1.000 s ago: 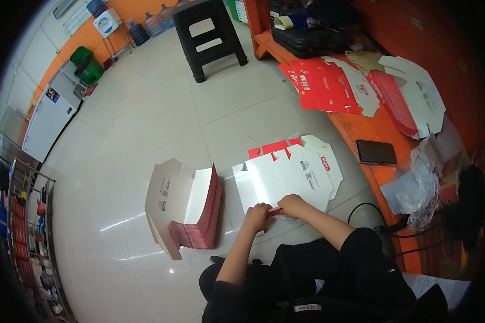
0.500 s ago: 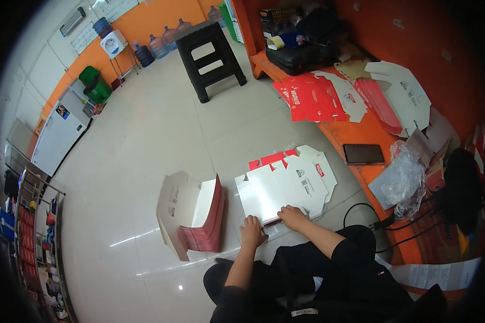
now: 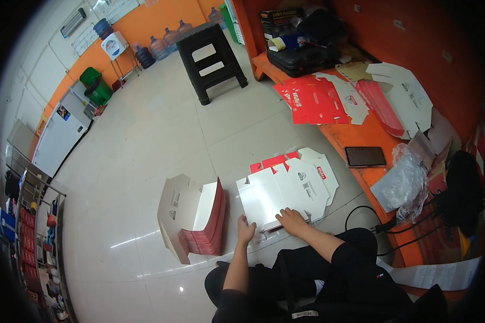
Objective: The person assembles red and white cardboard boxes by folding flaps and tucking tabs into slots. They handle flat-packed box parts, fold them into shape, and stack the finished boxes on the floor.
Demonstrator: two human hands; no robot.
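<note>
On the floor in front of me lies a pile of flat cardboard box blanks (image 3: 269, 195), white side up, with red edges and printed flaps. My left hand (image 3: 246, 230) is closed at the near-left corner of the top blank, fingers bent round its edge. Along the near edge, my right hand (image 3: 292, 221) has its fingers curled over the same blank; its fingertips are partly hidden. To the left stands a thick stack of nested, partly folded cartons (image 3: 205, 226), white inside and red at the edges.
An orange bench (image 3: 342, 141) on the right carries red and white blanks (image 3: 320, 99), a phone (image 3: 365, 156) and crumpled clear plastic (image 3: 407, 177). Black cables (image 3: 355, 210) hang near my knee. A black stool (image 3: 210, 59) stands farther off, and a shelf rack (image 3: 29, 226) at far left.
My left hand has shifted slightly left and down, from lying on the blank's near edge to its corner. My right hand stays nearly in place, a little lower.
</note>
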